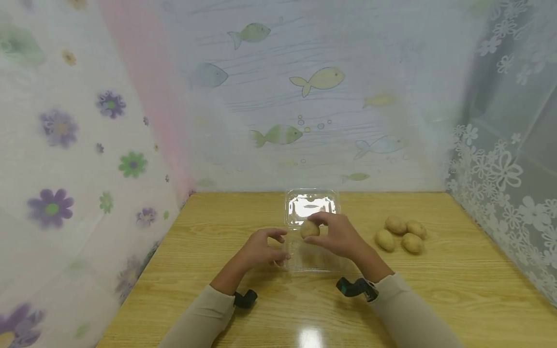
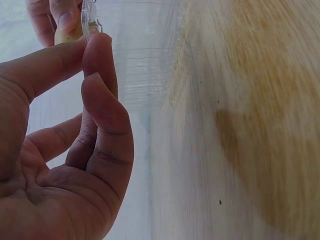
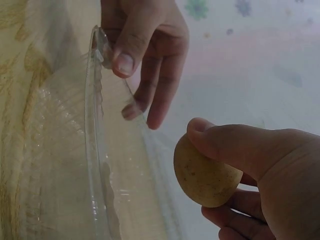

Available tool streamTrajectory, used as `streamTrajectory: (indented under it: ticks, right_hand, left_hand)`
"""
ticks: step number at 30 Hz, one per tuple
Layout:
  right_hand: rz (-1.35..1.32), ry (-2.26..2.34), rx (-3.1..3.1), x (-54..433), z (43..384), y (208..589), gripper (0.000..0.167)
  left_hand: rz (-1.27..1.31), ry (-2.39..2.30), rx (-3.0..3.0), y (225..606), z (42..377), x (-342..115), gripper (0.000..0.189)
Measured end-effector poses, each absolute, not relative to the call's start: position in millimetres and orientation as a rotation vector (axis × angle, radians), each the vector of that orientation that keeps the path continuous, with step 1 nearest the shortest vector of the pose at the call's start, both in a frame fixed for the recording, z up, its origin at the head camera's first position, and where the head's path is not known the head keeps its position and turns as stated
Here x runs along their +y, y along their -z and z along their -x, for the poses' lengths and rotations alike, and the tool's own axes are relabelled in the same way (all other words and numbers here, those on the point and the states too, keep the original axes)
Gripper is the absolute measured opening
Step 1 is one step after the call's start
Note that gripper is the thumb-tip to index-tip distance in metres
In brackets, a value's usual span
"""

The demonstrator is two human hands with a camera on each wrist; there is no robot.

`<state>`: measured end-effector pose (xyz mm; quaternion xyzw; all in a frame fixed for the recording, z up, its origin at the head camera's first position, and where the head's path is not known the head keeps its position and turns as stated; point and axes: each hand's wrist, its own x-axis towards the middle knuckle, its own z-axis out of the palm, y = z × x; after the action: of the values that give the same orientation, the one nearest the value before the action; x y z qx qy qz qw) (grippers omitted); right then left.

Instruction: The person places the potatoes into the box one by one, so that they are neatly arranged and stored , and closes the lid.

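Note:
A clear plastic clamshell box (image 1: 311,263) lies on the table with its lid tipped back. My left hand (image 1: 261,249) is at its left side; the thumb and a finger pinch the rim (image 2: 91,22) near a corner. Over the box, my right hand (image 1: 341,234) grips a potato (image 1: 310,230) between thumb and fingers. In the right wrist view this potato (image 3: 205,175) is smooth, pale brown and speckled, held beside the upright-looking rim. Several more potatoes (image 1: 396,225) lie together to the right of the box.
The wooden table (image 1: 243,319) meets a fish-patterned curtain (image 1: 317,130) at the back. A flowered curtain (image 1: 82,193) hangs at the left, another (image 1: 505,169) at the right. Dark wrist mounts (image 1: 354,288) stick out below my sleeves.

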<state>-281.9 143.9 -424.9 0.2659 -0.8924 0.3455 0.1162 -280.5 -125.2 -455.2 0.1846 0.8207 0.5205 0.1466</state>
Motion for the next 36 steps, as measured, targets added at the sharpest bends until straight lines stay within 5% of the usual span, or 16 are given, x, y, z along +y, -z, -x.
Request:
streamTrajectory:
  ticks: [36]
  right_hand:
    - [-0.811, -0.991, -2.674, 123.6, 279.1, 436.0, 0.044]
  left_hand:
    - [-0.541, -1.507, 2.364, 457.1, 282.6, -126.6, 0.066]
